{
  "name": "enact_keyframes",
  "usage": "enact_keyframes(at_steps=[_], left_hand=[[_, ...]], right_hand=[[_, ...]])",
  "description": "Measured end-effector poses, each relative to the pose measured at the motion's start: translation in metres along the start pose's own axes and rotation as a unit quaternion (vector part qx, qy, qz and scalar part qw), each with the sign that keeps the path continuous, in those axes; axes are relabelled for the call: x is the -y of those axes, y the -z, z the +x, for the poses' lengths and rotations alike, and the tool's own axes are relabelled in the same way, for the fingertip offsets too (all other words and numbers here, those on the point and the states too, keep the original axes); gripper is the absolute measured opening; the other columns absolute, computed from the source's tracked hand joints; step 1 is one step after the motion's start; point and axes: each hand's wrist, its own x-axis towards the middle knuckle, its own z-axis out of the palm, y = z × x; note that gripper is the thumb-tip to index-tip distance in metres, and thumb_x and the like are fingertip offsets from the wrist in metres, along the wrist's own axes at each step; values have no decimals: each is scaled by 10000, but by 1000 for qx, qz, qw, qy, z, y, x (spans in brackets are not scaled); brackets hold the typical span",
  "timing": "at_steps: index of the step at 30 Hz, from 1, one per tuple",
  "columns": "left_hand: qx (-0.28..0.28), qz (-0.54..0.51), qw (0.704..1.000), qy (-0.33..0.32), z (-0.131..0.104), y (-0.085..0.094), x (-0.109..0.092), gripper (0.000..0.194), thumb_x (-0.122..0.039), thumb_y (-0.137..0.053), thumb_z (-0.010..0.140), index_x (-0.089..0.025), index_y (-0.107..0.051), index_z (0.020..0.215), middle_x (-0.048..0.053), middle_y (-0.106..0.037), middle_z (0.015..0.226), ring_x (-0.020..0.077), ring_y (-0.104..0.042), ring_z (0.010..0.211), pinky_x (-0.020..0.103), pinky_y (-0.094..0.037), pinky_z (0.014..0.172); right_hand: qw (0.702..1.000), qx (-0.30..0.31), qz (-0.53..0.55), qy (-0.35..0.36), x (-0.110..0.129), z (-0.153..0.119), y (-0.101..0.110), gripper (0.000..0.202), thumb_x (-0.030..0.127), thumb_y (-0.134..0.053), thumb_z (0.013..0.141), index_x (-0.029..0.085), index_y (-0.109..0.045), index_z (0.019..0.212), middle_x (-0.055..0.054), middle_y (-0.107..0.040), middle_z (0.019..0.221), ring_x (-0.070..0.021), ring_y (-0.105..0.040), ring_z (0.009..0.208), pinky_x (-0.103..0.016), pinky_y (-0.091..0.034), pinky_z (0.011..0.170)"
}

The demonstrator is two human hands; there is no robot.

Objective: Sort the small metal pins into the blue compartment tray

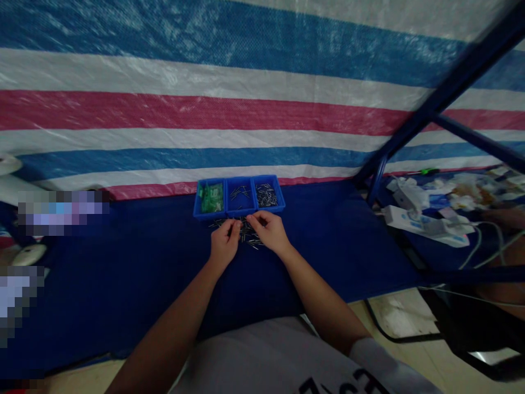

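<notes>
My left hand (225,241) and my right hand (270,230) are close together over a pile of thin dark metal pins (250,236) on the blue table. The fingers of both hands are pinched, and whatever is between them is too small to make out. Just beyond stands a blue tray (197,209) with three compartments. Its left compartment holds green pieces (212,198), partly in clear plastic. A few metal pins (240,192) lie in the middle one, and many more pins (266,195) fill the right one.
The blue table (328,241) meets a striped tarpaulin (246,115) at the back. A blue metal frame (426,109) rises at the right. Beyond it are a white power strip (426,225), cables and plastic bags. Blurred-out items lie at the left edge.
</notes>
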Motion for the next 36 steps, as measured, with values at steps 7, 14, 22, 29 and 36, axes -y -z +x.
enact_keyframes(at_steps=[7,14,22,29,36], left_hand=[[9,6,1000,-23,2,1,2,263,-375,-476,921,-176,-646,936,-28,-603,608,102,-564,532,210,-439,569],[-5,3,1000,-23,1,2,-1,244,-362,-486,915,-175,-643,908,-31,-599,587,100,-558,523,206,-442,565],[-1,1,1000,-9,0,4,-3,245,-363,-480,918,-174,-636,923,-29,-596,595,102,-561,538,212,-445,592],[4,-16,1000,-5,0,3,-3,246,-368,-479,916,-172,-629,915,-34,-581,583,99,-552,530,207,-435,567],[6,-42,999,6,-2,3,1,243,-368,-499,908,-175,-619,997,-17,-616,663,98,-569,564,208,-446,575]], right_hand=[[1000,2,2,-12,-5,1,-2,295,437,-587,833,178,-656,711,-1,-597,626,-124,-504,569,-242,-382,552],[1000,7,15,-12,-4,0,-2,293,434,-589,835,175,-652,714,2,-594,620,-118,-503,559,-239,-375,541],[1000,11,9,-21,0,0,-3,301,441,-580,834,178,-648,707,0,-598,621,-118,-500,561,-239,-381,539],[1000,12,21,-12,1,0,-4,289,429,-586,831,176,-644,706,-6,-598,631,-122,-506,569,-243,-380,548],[1000,7,14,-6,-1,0,-4,282,421,-596,831,174,-653,707,1,-590,631,-121,-505,574,-243,-378,552]])
